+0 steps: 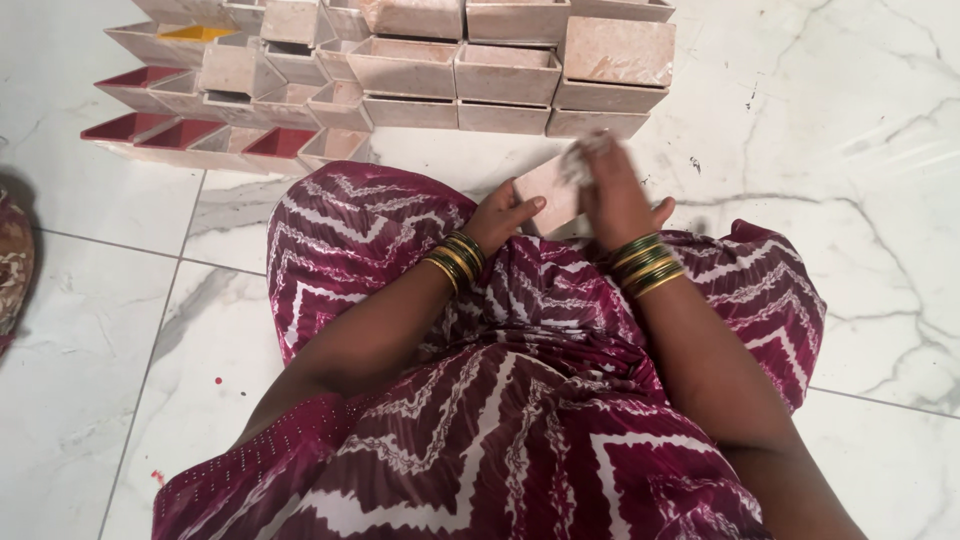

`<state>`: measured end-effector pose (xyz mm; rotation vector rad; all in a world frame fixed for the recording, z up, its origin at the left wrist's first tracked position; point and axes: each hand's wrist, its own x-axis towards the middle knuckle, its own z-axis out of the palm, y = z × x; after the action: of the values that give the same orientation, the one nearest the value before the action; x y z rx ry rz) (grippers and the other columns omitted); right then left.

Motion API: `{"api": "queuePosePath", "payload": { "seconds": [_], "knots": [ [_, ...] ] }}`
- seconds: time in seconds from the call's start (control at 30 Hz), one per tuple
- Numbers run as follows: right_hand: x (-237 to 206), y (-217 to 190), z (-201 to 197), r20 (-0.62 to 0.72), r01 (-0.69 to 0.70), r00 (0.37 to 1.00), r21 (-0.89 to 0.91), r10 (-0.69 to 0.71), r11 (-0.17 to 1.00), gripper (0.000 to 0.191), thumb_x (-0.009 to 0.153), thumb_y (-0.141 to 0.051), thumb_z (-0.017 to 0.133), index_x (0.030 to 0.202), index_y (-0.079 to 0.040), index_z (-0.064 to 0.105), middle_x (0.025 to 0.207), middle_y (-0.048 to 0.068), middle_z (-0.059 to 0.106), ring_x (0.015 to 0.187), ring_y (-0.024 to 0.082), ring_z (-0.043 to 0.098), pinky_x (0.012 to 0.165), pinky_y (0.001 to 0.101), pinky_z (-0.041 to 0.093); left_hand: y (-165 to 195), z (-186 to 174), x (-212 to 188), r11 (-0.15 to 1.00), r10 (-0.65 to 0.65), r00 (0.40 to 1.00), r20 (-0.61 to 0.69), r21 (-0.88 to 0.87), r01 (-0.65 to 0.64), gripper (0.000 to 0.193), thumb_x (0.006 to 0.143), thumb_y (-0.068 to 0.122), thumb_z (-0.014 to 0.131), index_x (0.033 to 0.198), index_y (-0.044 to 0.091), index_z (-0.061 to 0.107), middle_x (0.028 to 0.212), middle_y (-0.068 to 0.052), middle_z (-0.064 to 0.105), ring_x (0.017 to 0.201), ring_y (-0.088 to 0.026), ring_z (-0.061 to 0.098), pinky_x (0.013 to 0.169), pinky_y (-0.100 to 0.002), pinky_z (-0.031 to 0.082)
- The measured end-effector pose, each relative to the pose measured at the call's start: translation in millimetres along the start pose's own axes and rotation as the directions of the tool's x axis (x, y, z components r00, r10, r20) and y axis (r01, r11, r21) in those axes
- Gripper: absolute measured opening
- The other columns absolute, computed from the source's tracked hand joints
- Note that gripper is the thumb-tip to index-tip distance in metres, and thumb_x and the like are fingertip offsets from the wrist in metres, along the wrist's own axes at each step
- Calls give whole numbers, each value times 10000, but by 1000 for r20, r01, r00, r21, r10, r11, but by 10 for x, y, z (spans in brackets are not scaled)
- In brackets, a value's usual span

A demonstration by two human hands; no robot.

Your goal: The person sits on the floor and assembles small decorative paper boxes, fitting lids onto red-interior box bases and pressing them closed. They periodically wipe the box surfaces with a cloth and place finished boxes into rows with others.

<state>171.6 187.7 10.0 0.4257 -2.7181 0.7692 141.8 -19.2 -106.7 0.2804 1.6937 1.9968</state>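
A small pale box (548, 195) is held low over the lap, steadied from the left by the left hand (505, 218); the blurred right hand (615, 195) presses cloth against it, fingers curled. Stacked boxes (450, 70) are ranged beyond.

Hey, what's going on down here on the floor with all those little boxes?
A person in a maroon zigzag-patterned garment sits on the white marble-tiled floor. The left hand grips a small pale pink rectangular box, while the right hand, blurred, rests over its top; whether it holds something is unclear. Green and gold bangles circle both wrists. Ahead lie rows of similar pale pink boxes, some with red interiors.
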Motion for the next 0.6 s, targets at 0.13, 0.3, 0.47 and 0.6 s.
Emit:
{"api": "queuePosePath", "payload": {
  "seconds": [0.13,0.3,0.47,0.6],
  "knots": [
    [141,478,-262,-160,-476,838,255,522,842,397,927,2,584,1319,-56,605,1230,155,684,963,271,699,810,374,580,107,30,-62,989,-21,999,47,-142,27,563,1006,364,661,1396,-17,519,1157,-112,683,868,-71,639,729,-200,576],
    [54,769,-296,15,-420,749,784,662,457,341,926,-52,614,1264,-27,642,1053,68,732,884,141,690,806,276,589,225,15,-116,956,-92,993,70,-273,108,701,965,452,638,1449,-16,443,1210,-73,674,538,-3,421,445,-147,411],
    [-4,809,25,36,-321,791,874,610,364,255,1020,-117,604,1230,16,663,998,28,703,874,108,626,794,255,529,290,55,-130,950,-113,991,77,-284,130,893,946,435,654,1571,6,183,1442,-185,475,1042,-182,529,732,-331,590],
    [0,752,100,-175,-191,819,815,547,547,160,1034,-77,653,1145,34,680,1021,49,740,894,88,666,802,242,546,301,173,-123,990,-106,991,-77,84,112,1136,900,513,663,1643,75,-76,1564,-329,331,1425,-435,484,1058,-507,516]
  ]
}}
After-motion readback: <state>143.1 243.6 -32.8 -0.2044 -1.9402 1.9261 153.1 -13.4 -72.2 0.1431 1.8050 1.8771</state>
